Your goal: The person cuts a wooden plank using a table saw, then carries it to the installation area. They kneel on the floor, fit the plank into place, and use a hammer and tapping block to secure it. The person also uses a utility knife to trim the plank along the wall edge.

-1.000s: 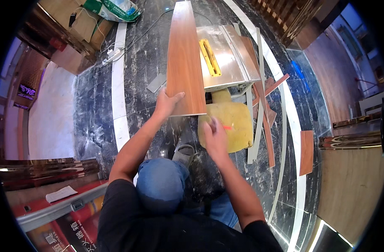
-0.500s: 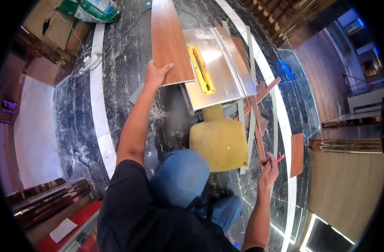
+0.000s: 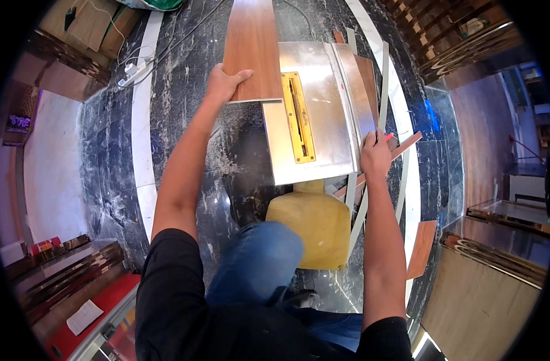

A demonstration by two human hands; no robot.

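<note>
My left hand (image 3: 225, 83) is closed on the near left corner of a reddish-brown wood-grain floor plank (image 3: 254, 60), thumb on top. The plank's near end overlaps the left edge of a small table saw's metal top (image 3: 323, 102), beside the yellow slotted insert (image 3: 298, 117). My right hand (image 3: 376, 153) is closed at the right edge of the saw top. A slim red pen (image 3: 388, 137) pokes out from its fingers; most of it is hidden. Whether those fingers also grip the table edge is unclear.
Plank offcuts (image 3: 407, 144) and pale strips (image 3: 401, 186) lie right of the saw, with another offcut (image 3: 422, 249) farther right. A yellow plastic stool (image 3: 311, 225) stands before my knees. A white power strip (image 3: 132, 73) with cables lies on the dark floor (image 3: 184, 120) at left.
My right hand has moved forward from beside the stool to the saw top's right edge, still with the red pen. My left hand keeps its hold on the plank. The view has shifted slightly.
</note>
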